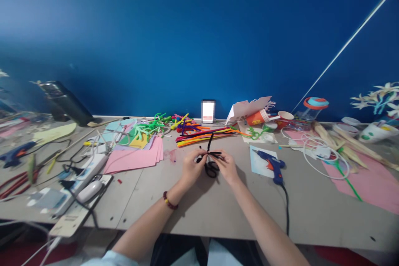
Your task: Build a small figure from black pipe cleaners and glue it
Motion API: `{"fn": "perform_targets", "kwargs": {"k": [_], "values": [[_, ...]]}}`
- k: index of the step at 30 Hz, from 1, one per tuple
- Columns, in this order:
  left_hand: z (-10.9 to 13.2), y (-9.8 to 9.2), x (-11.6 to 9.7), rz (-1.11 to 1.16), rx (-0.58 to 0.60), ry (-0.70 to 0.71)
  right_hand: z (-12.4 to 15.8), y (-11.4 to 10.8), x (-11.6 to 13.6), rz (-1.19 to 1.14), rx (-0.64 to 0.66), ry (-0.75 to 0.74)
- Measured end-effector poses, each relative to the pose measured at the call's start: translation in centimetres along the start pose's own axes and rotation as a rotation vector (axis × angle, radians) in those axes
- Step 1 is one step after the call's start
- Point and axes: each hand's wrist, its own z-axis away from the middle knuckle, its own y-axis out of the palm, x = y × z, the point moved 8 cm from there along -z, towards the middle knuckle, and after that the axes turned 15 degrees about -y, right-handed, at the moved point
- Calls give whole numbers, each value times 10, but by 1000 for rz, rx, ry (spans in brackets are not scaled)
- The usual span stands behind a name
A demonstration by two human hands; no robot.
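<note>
The person at the counter is working with both hands close together near the middle of it. The left hand, a beaded bracelet on its wrist, and the right hand are both curled narrow, pinching a black pipe cleaner between their fingers. One end of it sticks up above the hands and short ends poke out sideways. Below the hands hangs a dark looped shape, touching or just above the counter; it is too small to tell whether it is more pipe cleaner or scissor handles.

Just beyond the hands lies a spread of orange, yellow and black pipe cleaners, with green twisted ones further left on colored paper. A stack of pink paper sits left of the hands. To the right, a blue hot glue gun rests on a pale card, its black cord running off the counter edge. A white power strip lies to the far left, and a second glue gun sits beyond it. An orange paper cup lies on its side by the blue wall.
</note>
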Motion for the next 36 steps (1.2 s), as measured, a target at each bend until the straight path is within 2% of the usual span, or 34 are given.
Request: {"fn": "perform_targets", "kwargs": {"k": [6, 9, 15, 20, 24, 29, 32, 36], "values": [[0, 7, 0, -16, 60, 2, 0, -1, -5, 18, -15, -9], [-1, 14, 2, 0, 142, -39, -5, -5, -2, 102, 28, -69], [-1, 35, 16, 248, 434, -314, -17, -16, 17, 312, 179, -251], [7, 45, 17, 460, 604, -494, -20, -18, 21, 412, 358, -255], [14, 51, 18, 549, 701, -607, -20, -20, 24, 423, 420, -252], [21, 56, 23, 575, 799, -686, -19, -19, 24, 302, 466, -202], [23, 60, 24, 570, 847, -693, -15, -18, 19, 219, 507, -87], [26, 62, 29, 561, 863, -724, -10, -21, 12, 182, 498, 89]]}}
